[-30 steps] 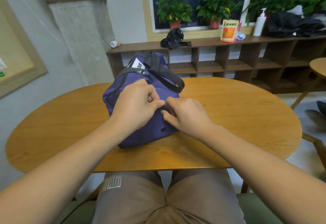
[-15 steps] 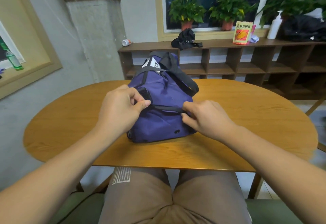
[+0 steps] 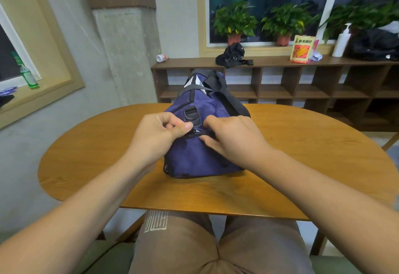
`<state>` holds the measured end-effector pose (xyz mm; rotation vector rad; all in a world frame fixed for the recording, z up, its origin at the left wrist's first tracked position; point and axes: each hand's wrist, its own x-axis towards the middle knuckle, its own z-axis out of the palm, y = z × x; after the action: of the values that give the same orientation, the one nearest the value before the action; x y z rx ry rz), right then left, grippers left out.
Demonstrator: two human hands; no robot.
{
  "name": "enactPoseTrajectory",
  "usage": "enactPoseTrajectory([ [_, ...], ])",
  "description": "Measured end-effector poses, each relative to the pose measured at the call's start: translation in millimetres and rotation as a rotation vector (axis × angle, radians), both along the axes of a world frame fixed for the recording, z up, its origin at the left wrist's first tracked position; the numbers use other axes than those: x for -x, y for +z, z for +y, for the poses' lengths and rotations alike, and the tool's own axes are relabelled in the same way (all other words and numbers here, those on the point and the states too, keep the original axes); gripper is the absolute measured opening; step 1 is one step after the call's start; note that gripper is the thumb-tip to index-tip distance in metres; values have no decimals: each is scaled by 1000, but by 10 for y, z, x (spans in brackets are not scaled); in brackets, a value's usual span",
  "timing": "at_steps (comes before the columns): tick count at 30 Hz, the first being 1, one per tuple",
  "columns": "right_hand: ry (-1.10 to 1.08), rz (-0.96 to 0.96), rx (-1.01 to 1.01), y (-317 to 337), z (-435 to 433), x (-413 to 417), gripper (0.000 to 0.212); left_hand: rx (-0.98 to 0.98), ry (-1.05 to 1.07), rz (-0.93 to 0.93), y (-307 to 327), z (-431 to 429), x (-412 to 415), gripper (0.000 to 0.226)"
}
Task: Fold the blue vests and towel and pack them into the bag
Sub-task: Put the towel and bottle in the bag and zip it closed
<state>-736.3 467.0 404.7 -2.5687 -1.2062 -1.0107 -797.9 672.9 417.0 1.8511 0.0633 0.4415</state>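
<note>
A blue duffel bag (image 3: 194, 161) lies end-on to me in the middle of the oval wooden table (image 3: 302, 155). Its black strap (image 3: 228, 98) is draped over the top. My left hand (image 3: 159, 135) pinches the bag's fabric just left of the zip pull (image 3: 196, 132), under a black D-ring (image 3: 191, 114). My right hand (image 3: 233, 139) grips the bag's top at the zip, thumb below and fingers curled over it. No vests or towel are in view. The zip line looks closed.
A low brown shelf unit (image 3: 280, 83) runs along the far wall, carrying a black pouch (image 3: 233, 55), a yellow packet (image 3: 302, 49) and a pump bottle (image 3: 342, 40). Potted plants (image 3: 235, 23) stand on the sill. A green bottle (image 3: 28, 75) is at the left window.
Half a second ago my hands were spread apart along the zip. Now they are close together at the near end of the bag, which has turned more end-on to me.
</note>
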Motion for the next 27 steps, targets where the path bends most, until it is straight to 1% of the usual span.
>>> enactPoseTrajectory([
  [2,17,7,53,21,10,-26,27,4,-8,2,-15,25,-1,21],
  [5,72,22,28,47,-11,-46,19,18,-2,7,-38,76,9,20],
  [9,76,-1,31,59,-63,-79,20,27,12,36,-46,195,9,20],
  [15,71,-14,43,134,-163,-144,22,84,38,154,-114,494,-23,22],
  [19,58,-30,45,181,-224,-199,22,183,14,275,-251,701,-32,25],
  [21,52,-31,54,176,-227,-205,23,256,-10,325,-325,743,-32,31],
  [23,28,-32,84,172,-196,-188,25,308,-37,327,-360,749,-44,36],
  [25,-5,-37,106,221,-145,-135,27,343,-71,303,-349,751,-57,32],
  [27,19,-71,79,330,-88,-55,29,372,-100,289,-320,744,-69,29],
])
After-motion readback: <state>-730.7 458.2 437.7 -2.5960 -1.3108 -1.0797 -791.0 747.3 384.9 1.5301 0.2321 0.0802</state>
